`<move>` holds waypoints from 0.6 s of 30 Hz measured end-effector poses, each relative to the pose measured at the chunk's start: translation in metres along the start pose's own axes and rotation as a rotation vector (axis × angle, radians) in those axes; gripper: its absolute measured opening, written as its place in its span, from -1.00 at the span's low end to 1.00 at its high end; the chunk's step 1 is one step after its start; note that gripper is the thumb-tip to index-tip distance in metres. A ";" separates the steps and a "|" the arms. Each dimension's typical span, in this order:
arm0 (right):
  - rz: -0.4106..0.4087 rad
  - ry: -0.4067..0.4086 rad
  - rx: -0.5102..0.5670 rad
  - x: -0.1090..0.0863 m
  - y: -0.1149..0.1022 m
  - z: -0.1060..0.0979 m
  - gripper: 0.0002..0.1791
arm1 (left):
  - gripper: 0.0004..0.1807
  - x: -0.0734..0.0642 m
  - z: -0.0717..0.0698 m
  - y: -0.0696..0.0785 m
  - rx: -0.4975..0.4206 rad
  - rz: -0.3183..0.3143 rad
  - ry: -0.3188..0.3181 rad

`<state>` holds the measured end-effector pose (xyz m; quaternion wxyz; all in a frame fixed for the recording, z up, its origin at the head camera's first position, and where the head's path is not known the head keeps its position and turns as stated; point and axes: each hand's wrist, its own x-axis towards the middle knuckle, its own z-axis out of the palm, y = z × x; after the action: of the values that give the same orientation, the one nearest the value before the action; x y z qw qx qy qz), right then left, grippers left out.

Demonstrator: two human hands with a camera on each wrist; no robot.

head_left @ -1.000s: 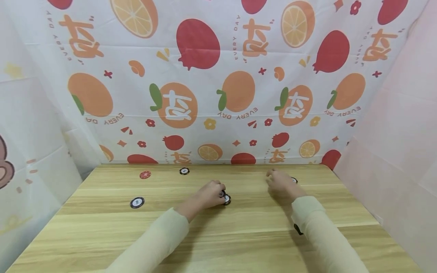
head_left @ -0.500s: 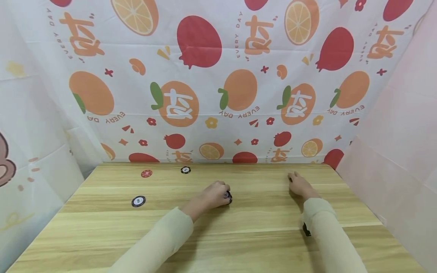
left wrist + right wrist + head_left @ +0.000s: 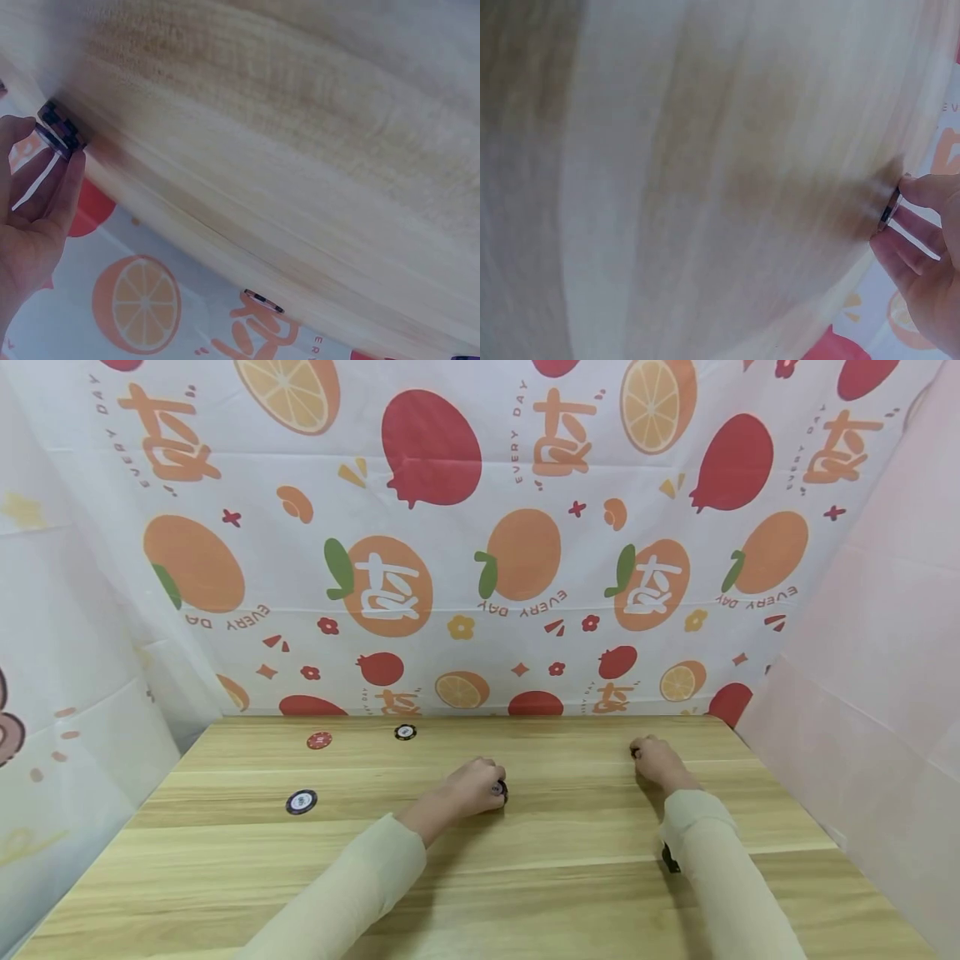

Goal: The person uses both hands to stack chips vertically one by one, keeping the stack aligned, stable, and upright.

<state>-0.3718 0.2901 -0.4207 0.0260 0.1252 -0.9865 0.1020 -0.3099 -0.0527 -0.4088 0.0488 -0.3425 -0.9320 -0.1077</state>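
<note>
Two bare hands reach over a wooden tabletop (image 3: 547, 860). The left grip (image 3: 472, 787) pinches dark chips (image 3: 64, 126) by their edges between thumb and fingertips; they appear bunched and askew, and how many are actually held cannot be told. Well to its right, the right grip (image 3: 658, 760) pinches a single dark chip (image 3: 889, 210) at its fingertips, seen edge-on.

An uneven squeeze could make the left bunch fan out or topple. The right chip is thin and held only by its rim, so a loosened thumb might let it flip or slide away. Left of the left grip lie a purple-rimmed chip (image 3: 302, 802), a red chip (image 3: 319, 740) and a black-rimmed chip (image 3: 406, 732); a low leftward sweep of that forearm could knock the purple-rimmed one.
</note>
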 end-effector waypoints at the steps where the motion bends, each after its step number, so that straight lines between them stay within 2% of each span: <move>1: -0.001 0.002 0.004 0.000 0.000 0.000 -0.78 | -0.81 0.000 0.001 0.000 0.002 0.002 -0.001; 8: -0.025 0.012 -0.003 -0.001 -0.003 -0.002 -0.79 | -0.78 0.000 0.003 0.000 0.023 -0.005 -0.015; 18: -0.010 0.015 0.000 -0.002 -0.004 -0.002 -0.75 | -0.78 -0.001 0.001 0.001 0.021 -0.016 -0.011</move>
<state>-0.3689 0.2874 -0.4178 0.0337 0.1295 -0.9857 0.1025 -0.3081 -0.0521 -0.4100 0.0466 -0.3351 -0.9361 -0.0963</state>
